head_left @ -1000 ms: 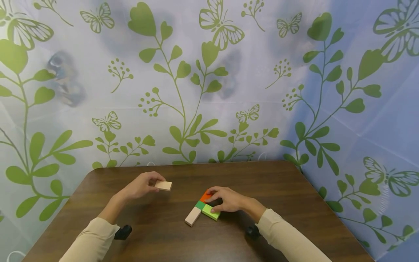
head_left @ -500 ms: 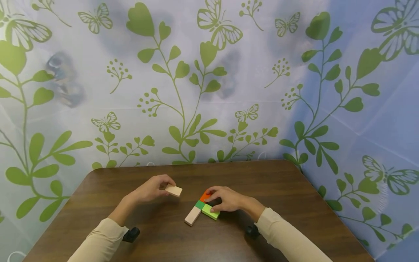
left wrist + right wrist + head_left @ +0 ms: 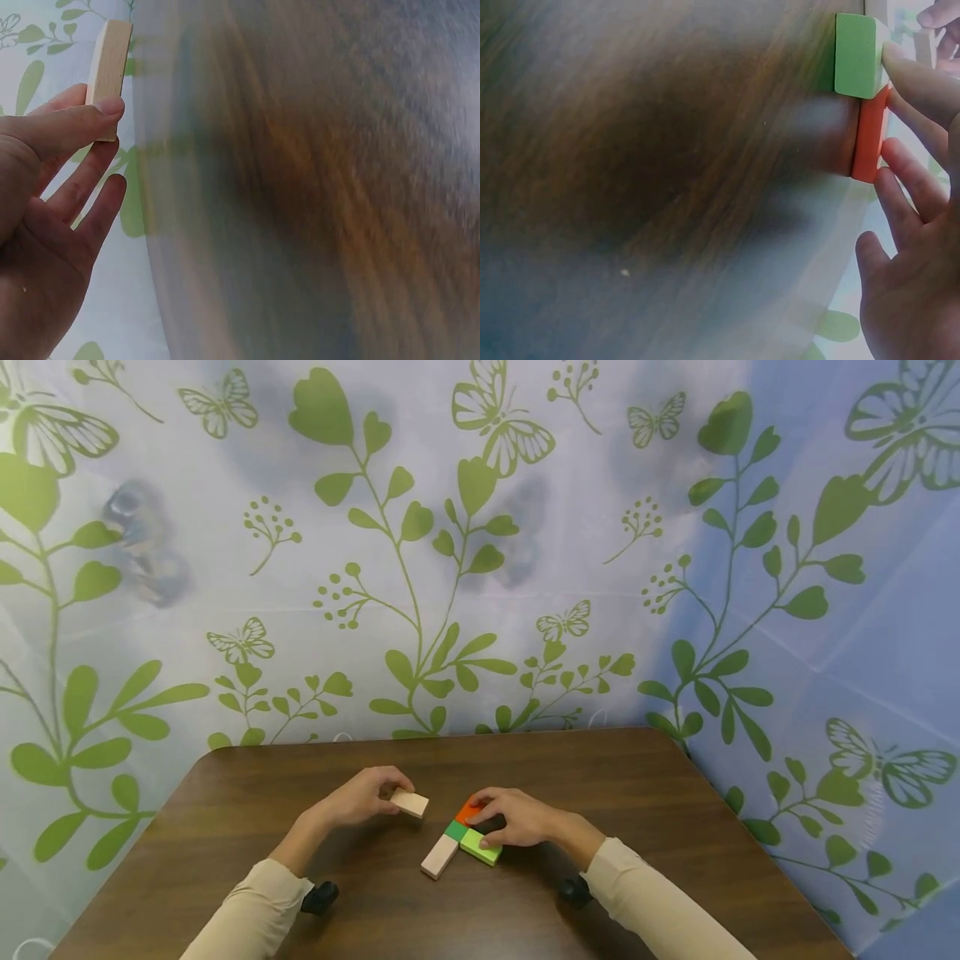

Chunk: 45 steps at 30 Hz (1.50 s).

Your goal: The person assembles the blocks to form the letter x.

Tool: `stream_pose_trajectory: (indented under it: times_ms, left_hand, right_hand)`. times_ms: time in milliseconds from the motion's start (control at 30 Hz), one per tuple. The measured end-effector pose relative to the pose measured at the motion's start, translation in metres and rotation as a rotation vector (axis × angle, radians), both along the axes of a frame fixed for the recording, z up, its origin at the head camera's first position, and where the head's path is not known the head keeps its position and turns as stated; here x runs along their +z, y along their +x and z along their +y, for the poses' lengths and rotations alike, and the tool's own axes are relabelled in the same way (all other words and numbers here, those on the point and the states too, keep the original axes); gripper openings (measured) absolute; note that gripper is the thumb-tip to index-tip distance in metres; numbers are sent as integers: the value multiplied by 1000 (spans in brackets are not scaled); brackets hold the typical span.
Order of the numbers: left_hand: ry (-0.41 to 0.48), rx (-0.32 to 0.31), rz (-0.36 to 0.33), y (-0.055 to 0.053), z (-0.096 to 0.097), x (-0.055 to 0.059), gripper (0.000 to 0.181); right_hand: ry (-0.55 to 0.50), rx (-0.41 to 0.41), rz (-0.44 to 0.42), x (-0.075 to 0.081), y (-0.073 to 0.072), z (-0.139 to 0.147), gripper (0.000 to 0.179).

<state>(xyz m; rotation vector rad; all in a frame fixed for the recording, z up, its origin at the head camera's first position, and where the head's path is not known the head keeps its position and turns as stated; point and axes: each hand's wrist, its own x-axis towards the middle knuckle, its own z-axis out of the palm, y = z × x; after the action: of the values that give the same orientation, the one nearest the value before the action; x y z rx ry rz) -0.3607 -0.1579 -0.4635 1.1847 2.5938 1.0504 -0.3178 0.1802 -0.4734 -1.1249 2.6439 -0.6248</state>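
Observation:
My left hand (image 3: 367, 795) pinches a plain wooden block (image 3: 410, 802) at one end, between thumb and fingers, held over the table left of the other blocks. In the left wrist view the same block (image 3: 111, 64) points up from the fingertips. On the table a green block (image 3: 455, 831) joins an orange-red block (image 3: 467, 812), a lime green block (image 3: 481, 848) and a pale pinkish block (image 3: 439, 857). My right hand (image 3: 517, 817) rests on this group. Its thumb touches the lime block (image 3: 855, 56), while other fingertips touch the orange-red block (image 3: 868, 139).
The blocks lie on a dark brown wooden table (image 3: 390, 918) with rounded far corners. Behind it hangs a pale curtain (image 3: 480, 610) printed with green leaves and butterflies. A black device (image 3: 320, 898) sits at the left wrist, another black device (image 3: 575, 891) at the right.
The left hand has moved to the right and slightly nearer, bringing the wooden block closer to the group. The right hand stays on the blocks, which keep their arrangement.

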Motion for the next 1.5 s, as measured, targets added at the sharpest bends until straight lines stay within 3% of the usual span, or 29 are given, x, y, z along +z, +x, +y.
stream_pose_trajectory:
  times_ms: [300, 533, 1033, 1500]
  left_hand:
    - [-60, -42, -3, 2, 18, -3, 30]
    - [-79, -39, -24, 3, 24, -4, 31]
    - [-42, -106, -75, 0, 29, -11, 29]
    - [-48, -108, -100, 1, 30, -12, 29]
  right_hand:
    - [20, -25, 2, 2, 0, 2, 41]
    - [20, -33, -4, 3, -1, 1, 40]
    - [-2, -7, -5, 1, 0, 2, 40]
    - [-17, 5, -9, 0, 1, 0, 39]
